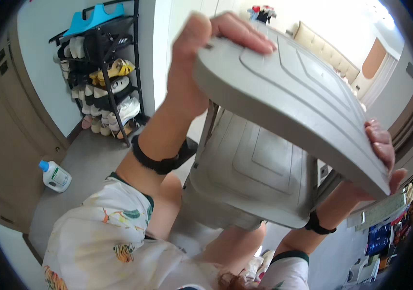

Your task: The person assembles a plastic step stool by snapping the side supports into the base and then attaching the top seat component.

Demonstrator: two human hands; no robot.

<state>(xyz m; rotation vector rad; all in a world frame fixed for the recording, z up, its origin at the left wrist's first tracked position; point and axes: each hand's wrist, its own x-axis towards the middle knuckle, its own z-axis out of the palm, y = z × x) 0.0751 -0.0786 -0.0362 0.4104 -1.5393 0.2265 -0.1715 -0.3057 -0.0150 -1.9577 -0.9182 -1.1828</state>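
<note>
Both hands hold the raised upper panel (293, 92) of a grey plastic item that looks like a folding chair or step stool; which one, I cannot tell. My left hand (192, 63) grips its left corner, fingers over the top and palm at the edge. At the right end, my right hand (380, 150) wraps the side, fingertips showing on top and thumb by the lower corner. The panel is tilted, with rectangular grooves on its face. Below it lies a matching lower panel (250, 164), in front of my knees. Dark supports show partly between the panels.
On the left stand a black shoe rack (107, 82) full of shoes, with a blue plastic piece (95, 18) on top, and a white bottle with blue cap (57, 178) on the floor by a brown door (17, 130). A padded headboard (327, 48) rises behind. Assorted goods crowd the right edge.
</note>
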